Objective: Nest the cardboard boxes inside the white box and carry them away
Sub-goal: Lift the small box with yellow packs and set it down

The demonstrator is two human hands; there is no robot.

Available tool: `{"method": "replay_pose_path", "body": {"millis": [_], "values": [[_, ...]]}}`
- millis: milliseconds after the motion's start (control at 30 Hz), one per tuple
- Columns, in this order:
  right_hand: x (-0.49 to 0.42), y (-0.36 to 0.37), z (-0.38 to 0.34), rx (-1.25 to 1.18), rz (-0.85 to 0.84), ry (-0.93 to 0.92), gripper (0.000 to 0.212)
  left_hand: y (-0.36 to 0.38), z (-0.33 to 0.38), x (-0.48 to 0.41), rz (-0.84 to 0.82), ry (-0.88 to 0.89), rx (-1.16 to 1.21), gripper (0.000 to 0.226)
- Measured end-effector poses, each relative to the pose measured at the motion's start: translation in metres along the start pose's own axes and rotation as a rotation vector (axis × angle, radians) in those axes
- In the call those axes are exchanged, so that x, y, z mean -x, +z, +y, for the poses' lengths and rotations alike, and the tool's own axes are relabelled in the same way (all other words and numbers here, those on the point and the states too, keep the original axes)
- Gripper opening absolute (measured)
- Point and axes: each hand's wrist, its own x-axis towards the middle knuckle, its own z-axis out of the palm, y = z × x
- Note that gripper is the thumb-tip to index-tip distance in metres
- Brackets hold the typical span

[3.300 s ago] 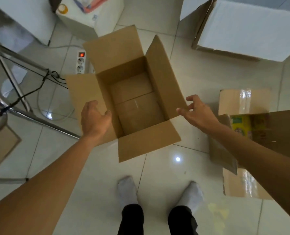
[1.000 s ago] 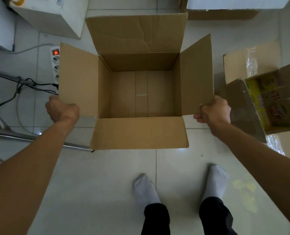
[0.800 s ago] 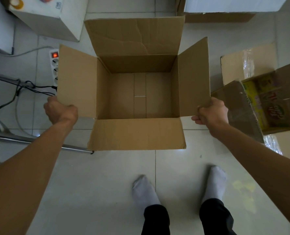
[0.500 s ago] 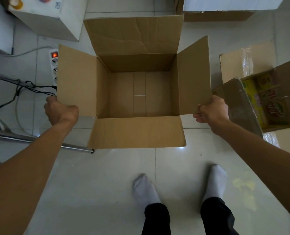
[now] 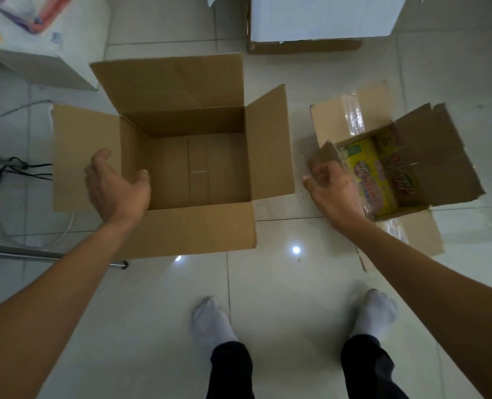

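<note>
A large brown cardboard box (image 5: 181, 228) stands open on the tiled floor in front of me, empty, with all flaps spread. My left hand (image 5: 115, 185) hovers open over its left wall, holding nothing. To the right lies a smaller box with yellow printing (image 5: 383, 174), also open. My right hand (image 5: 334, 188) is at that box's near-left flap with its fingers half curled and not closed on it. The white box (image 5: 319, 18) stands at the top, beyond the brown box.
Flattened taped cardboard (image 5: 351, 110) lies under the small box. Another white box (image 5: 37, 59) with items in it stands at top left. Black cables (image 5: 17, 168) and a metal frame leg (image 5: 37, 254) run along the left. My socked feet (image 5: 213, 321) are below.
Both hands have let go of the big box's side flaps, and it now rests on the floor. My left hand moved over its left wall; my right hand moved right to the small printed box.
</note>
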Motion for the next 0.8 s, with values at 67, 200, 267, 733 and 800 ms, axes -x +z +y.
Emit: {"method": "replay_pose_path", "body": {"millis": [67, 200, 267, 733, 800], "values": [[0.001, -0.019, 0.019, -0.041, -0.009, -0.009, 0.025, 0.009, 0.030, 0.021, -0.008, 0.094, 0.013, 0.061], [-0.003, -0.060, 0.065, -0.153, 0.012, 0.037, 0.010, 0.037, 0.092, 0.066, -0.039, 0.205, 0.070, 0.052], [-0.005, -0.080, 0.091, -0.205, 0.023, 0.096, 0.008, 0.056, 0.124, 0.088, -0.057, 0.235, 0.074, 0.047], [-0.019, -0.158, 0.250, -0.336, -0.005, 0.606, 0.015, 0.198, 0.257, 0.175, -0.403, 0.242, -0.032, 0.056], [-0.018, -0.151, 0.267, -0.361, -0.022, 0.698, 0.018, 0.213, 0.254, 0.173, -0.440, 0.166, -0.067, 0.059]]}}
